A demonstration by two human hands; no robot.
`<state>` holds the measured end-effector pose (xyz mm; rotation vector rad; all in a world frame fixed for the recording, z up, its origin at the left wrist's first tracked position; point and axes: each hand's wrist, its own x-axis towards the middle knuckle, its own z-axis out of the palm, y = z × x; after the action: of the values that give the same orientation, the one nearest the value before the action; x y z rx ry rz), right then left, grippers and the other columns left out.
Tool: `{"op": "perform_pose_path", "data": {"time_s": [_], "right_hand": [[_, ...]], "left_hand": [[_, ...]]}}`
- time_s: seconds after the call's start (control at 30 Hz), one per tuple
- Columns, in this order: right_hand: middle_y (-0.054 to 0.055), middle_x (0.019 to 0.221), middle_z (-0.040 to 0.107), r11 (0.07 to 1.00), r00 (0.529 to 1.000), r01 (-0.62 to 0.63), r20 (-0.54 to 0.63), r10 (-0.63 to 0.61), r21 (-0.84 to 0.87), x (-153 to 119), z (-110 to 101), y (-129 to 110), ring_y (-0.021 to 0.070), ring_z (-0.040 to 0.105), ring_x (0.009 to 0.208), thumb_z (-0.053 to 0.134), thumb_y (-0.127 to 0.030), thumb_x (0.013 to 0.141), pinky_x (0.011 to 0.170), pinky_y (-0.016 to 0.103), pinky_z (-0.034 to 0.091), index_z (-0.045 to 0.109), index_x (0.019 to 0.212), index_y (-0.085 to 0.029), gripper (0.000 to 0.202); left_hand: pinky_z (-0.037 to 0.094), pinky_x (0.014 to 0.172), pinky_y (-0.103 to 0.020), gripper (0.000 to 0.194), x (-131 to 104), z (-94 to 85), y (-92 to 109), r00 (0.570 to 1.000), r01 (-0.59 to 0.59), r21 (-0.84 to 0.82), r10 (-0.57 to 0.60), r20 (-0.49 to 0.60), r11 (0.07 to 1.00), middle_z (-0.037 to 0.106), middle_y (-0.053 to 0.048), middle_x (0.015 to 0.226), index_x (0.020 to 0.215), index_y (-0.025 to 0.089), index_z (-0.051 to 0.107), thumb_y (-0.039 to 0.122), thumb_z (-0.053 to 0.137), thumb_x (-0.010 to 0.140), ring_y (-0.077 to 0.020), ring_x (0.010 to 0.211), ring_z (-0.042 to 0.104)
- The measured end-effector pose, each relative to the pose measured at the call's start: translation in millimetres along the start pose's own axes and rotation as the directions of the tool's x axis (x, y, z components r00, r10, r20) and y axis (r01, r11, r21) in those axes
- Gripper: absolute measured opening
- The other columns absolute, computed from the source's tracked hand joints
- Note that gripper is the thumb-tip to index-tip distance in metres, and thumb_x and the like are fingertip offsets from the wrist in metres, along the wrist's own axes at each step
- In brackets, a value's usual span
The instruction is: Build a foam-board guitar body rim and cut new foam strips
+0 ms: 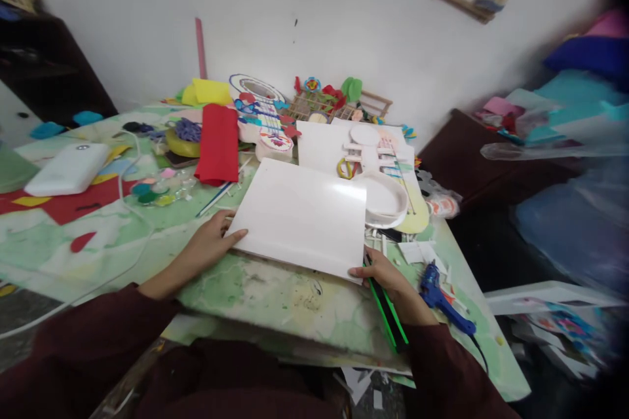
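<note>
A white rectangular board (302,216) is held by its two near corners, tilted a little above the green and white tabletop. My left hand (216,239) grips its left corner, thumb on top and fingers beneath. At the right corner, my right hand (381,272) pinches the board with the thumb on top. A green and black cutter (386,314) lies under or in my right hand; whether it is gripped as well is unclear. Just behind the board's right side sits a white oval tray-like piece (383,200).
A blue glue gun (445,301) with a cable lies right of my right hand. Red felt (217,144), a white box-like device (69,169) and a white cable are on the left. Paper crafts (275,137) line the back by the wall.
</note>
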<state>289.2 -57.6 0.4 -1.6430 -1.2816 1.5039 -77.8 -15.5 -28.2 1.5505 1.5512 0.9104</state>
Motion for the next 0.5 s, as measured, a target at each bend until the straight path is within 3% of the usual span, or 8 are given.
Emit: {"op": "perform_pose_path", "data": {"time_s": [0.1, 0.17, 0.2, 0.27, 0.33, 0.37, 0.5], "right_hand": [[-0.005, 0.069, 0.056, 1.0, 1.0, -0.001, 0.028, 0.002, -0.028, 2.3, -1.9, 3.0, 0.0064, 0.042, 0.042, 0.076, -0.024, 0.05, 0.037, 0.021, 0.035, 0.055, 0.097, -0.016, 0.053], [-0.005, 0.068, 0.055, 0.998, 0.999, -0.017, 0.036, 0.019, -0.055, 4.6, -3.4, 4.3, 0.0068, 0.041, 0.042, 0.075, -0.025, 0.05, 0.037, 0.021, 0.034, 0.054, 0.098, -0.016, 0.053], [-0.004, 0.068, 0.055, 0.997, 0.999, -0.028, 0.036, 0.03, -0.069, 5.8, -4.0, 4.7, 0.007, 0.041, 0.042, 0.075, -0.026, 0.051, 0.037, 0.022, 0.034, 0.054, 0.099, -0.016, 0.054], [-0.004, 0.069, 0.056, 0.994, 0.998, -0.047, 0.032, 0.05, -0.095, 8.2, -4.3, 4.2, 0.0074, 0.041, 0.043, 0.075, -0.027, 0.052, 0.038, 0.022, 0.034, 0.053, 0.101, -0.017, 0.055], [-0.002, 0.071, 0.057, 0.991, 0.998, -0.062, 0.024, 0.065, -0.117, 10.0, -3.4, 2.2, 0.0076, 0.041, 0.044, 0.074, -0.029, 0.052, 0.038, 0.022, 0.034, 0.053, 0.102, -0.017, 0.055], [-0.002, 0.072, 0.057, 0.99, 0.997, -0.063, 0.024, 0.067, -0.126, 10.6, -2.6, 0.7, 0.0078, 0.041, 0.045, 0.074, -0.03, 0.052, 0.038, 0.022, 0.033, 0.053, 0.102, -0.017, 0.056], [-0.001, 0.071, 0.057, 0.983, 0.999, -0.052, 0.004, 0.054, -0.176, 11.0, 1.0, -4.9, 0.008, 0.041, 0.045, 0.072, -0.034, 0.054, 0.039, 0.023, 0.033, 0.053, 0.102, -0.015, 0.056]], "left_hand": [[0.044, 0.095, -0.047, 0.049, -7.3, -1.4, -4.1, 0.971, -0.165, 0.287, 0.206, -0.118, 0.944, 0.056, -0.015, 0.119, 0.122, 0.012, 0.046, 0.043, 0.046, 0.085, -0.0285, 0.111, 0.055], [0.037, 0.102, -0.05, 0.046, -18.3, 1.6, -6.6, 0.904, -0.291, 0.481, 0.402, -0.146, 0.827, 0.052, -0.017, 0.126, 0.124, 0.01, 0.046, 0.039, 0.044, 0.088, -0.0297, 0.121, 0.046], [0.035, 0.104, -0.05, 0.043, -24.9, 4.3, -7.8, 0.86, -0.376, 0.561, 0.503, -0.086, 0.737, 0.051, -0.017, 0.127, 0.124, 0.011, 0.048, 0.036, 0.045, 0.089, -0.0294, 0.123, 0.043], [0.036, 0.105, -0.046, 0.036, -38.4, 10.7, -10.6, 0.756, -0.575, 0.616, 0.638, 0.147, 0.539, 0.054, -0.015, 0.126, 0.122, 0.013, 0.052, 0.028, 0.046, 0.09, -0.0267, 0.123, 0.044], [0.039, 0.103, -0.04, 0.033, -49.1, 17.0, -13.9, 0.662, -0.697, 0.596, 0.676, 0.323, 0.398, 0.057, -0.014, 0.123, 0.121, 0.012, 0.054, 0.019, 0.044, 0.091, -0.0237, 0.118, 0.048], [0.041, 0.101, -0.039, 0.034, -52.7, 19.5, -15.4, 0.64, -0.719, 0.593, 0.678, 0.361, 0.363, 0.058, -0.014, 0.122, 0.122, 0.011, 0.053, 0.014, 0.042, 0.09, -0.023, 0.116, 0.05], [0.047, 0.091, -0.037, 0.038, -56.2, 24.2, -17.4, 0.674, -0.68, 0.632, 0.657, 0.338, 0.372, 0.062, -0.014, 0.111, 0.12, 0.008, 0.053, 0.003, 0.036, 0.087, -0.0229, 0.108, 0.054]]}}
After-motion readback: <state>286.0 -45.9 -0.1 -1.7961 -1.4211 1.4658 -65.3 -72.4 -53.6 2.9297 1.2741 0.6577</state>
